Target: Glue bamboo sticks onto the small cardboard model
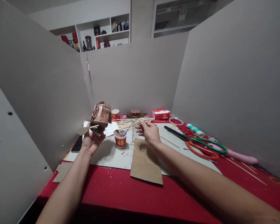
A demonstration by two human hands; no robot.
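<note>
My left hand (91, 143) is raised at the left, its fingers wrapped under a glossy brown handmade model (101, 115) with a printed panel. A thin wooden stick and a corrugated cardboard leaf-shaped piece (83, 130) jut out by its lower side. Over the middle of the table, my right hand (149, 132) is closed in a pinch; whatever lies between its fingertips is too small to name. Just left of it stands a red paper cup (120, 142) with brown liquid on its inner wall. A blue thin-handled tool (128, 128) leans in that cup.
Behind are wooden sticks (130, 123), another cup (115, 113), a model boat (136, 114) and a red box (161, 114). Cardboard (146, 163) lies in front. Scissors (200, 144), a glue bottle (195, 130) and a pink-handled tool (241, 156) lie right. Grey panels enclose the table.
</note>
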